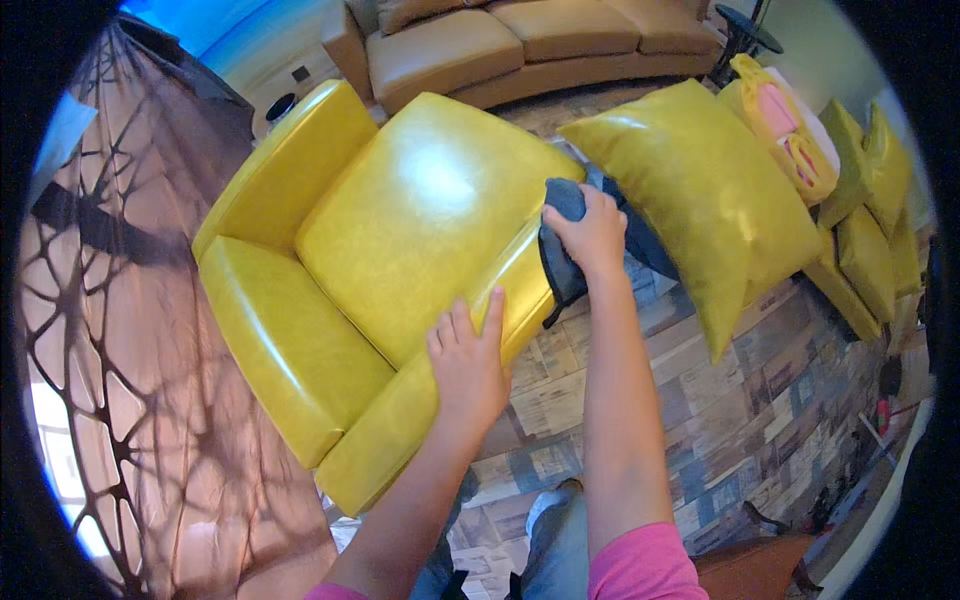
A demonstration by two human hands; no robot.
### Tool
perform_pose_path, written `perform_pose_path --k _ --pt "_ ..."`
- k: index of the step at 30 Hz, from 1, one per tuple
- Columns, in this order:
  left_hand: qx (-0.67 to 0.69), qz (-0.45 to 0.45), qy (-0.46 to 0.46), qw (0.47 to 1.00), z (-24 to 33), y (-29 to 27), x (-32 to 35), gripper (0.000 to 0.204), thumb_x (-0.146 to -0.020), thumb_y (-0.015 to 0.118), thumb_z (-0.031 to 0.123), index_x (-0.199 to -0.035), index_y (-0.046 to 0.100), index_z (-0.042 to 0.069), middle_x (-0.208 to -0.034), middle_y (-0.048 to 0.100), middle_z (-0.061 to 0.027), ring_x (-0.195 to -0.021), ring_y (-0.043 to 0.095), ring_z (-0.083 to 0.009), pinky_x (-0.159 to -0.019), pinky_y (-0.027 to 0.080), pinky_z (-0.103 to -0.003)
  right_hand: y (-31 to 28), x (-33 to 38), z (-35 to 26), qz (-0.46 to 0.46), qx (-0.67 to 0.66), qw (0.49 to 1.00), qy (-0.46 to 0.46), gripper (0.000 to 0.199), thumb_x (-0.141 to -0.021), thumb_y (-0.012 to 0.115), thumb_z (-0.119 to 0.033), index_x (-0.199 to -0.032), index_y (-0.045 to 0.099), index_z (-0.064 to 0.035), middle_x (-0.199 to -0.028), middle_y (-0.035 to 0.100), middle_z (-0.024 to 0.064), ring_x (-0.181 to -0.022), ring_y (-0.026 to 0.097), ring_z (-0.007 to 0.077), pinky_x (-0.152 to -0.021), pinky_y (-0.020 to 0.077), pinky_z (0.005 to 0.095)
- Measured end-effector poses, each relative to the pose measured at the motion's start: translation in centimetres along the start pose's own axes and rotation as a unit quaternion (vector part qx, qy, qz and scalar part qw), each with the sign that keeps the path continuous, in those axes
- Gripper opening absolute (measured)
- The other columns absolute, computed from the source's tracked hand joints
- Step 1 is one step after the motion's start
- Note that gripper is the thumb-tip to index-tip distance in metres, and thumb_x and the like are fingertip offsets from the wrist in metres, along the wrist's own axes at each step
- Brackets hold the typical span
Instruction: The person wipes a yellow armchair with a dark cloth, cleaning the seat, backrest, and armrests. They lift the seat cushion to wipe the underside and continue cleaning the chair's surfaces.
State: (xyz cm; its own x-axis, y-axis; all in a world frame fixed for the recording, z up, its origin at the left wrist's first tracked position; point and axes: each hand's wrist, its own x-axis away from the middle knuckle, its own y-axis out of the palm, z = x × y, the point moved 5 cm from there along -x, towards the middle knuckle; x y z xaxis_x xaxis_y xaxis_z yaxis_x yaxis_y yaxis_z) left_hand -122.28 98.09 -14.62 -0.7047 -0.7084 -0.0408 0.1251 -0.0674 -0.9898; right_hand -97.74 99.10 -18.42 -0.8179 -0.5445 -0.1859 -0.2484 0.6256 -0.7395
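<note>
A glossy yellow armchair (440, 180) stands in front of me, its near armrest (400, 420) running from lower left to upper right. My left hand (468, 365) lies on this armrest, fingers stretched out and holding nothing. At the armrest's far right end, my right hand (592, 232) is closed round a dark grey cloth (562, 265) with a black edge. The cloth is pressed against the rounded end of the armrest, and part of it hangs down the front. What lies under my right palm is hidden.
A large yellow cushion (705, 190) is just right of the armchair. More yellow cushions (865, 250) and a pink-and-yellow bundle (790, 125) are farther right. A tan sofa (500, 45) stands behind. Brown draped fabric (190, 400) hangs at left, over a patchwork plank floor (700, 400).
</note>
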Motion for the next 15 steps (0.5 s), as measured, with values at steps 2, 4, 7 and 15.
perform_pose_path --k 2,4,7,15 --pt "0.002 0.015 0.002 1.0 -0.4 0.3 0.7 0.104 -0.064 0.085 0.019 -0.153 0.031 0.019 -0.136 0.043 -0.022 -0.12 0.045 -0.038 -0.103 0.032 -0.051 -0.2 0.8 -0.5 -0.005 0.01 1.0 -0.002 0.074 -0.075 0.075 -0.051 -0.129 0.058 -0.0045 -0.13 0.057 0.0197 -0.12 0.052 0.036 -0.104 0.0371 0.0442" --pt "0.014 0.02 0.005 1.0 -0.7 0.5 1.1 0.103 -0.065 0.085 0.018 -0.153 0.031 0.02 -0.136 0.043 -0.0216 -0.122 0.044 -0.038 -0.105 0.032 -0.051 -0.5 1.5 -0.5 0.005 0.024 1.0 -0.013 0.074 -0.075 0.075 -0.051 -0.131 0.056 -0.0049 -0.131 0.056 0.0192 -0.121 0.051 0.0356 -0.105 0.0365 0.0444" --pt "0.034 0.01 0.006 0.999 -0.8 0.1 2.7 0.101 -0.065 0.084 0.017 -0.152 0.033 0.022 -0.137 0.043 -0.0208 -0.124 0.043 -0.0381 -0.106 0.031 -0.051 -0.8 3.4 0.0 0.007 0.034 0.999 -0.003 0.076 -0.076 0.074 -0.051 -0.132 0.054 -0.0032 -0.13 0.056 0.0185 -0.122 0.05 0.0355 -0.105 0.0355 0.0449" --pt "0.042 -0.038 0.032 0.998 -3.9 -0.7 7.9 0.096 -0.066 0.082 0.015 -0.151 0.036 0.024 -0.138 0.043 -0.0208 -0.126 0.041 -0.0386 -0.107 0.031 -0.051 -1.0 10.6 -1.1 0.028 0.033 0.999 0.018 0.08 -0.072 0.076 -0.049 -0.135 0.05 -0.006 -0.132 0.051 0.0214 -0.121 0.044 0.0438 -0.105 0.0377 0.0513"
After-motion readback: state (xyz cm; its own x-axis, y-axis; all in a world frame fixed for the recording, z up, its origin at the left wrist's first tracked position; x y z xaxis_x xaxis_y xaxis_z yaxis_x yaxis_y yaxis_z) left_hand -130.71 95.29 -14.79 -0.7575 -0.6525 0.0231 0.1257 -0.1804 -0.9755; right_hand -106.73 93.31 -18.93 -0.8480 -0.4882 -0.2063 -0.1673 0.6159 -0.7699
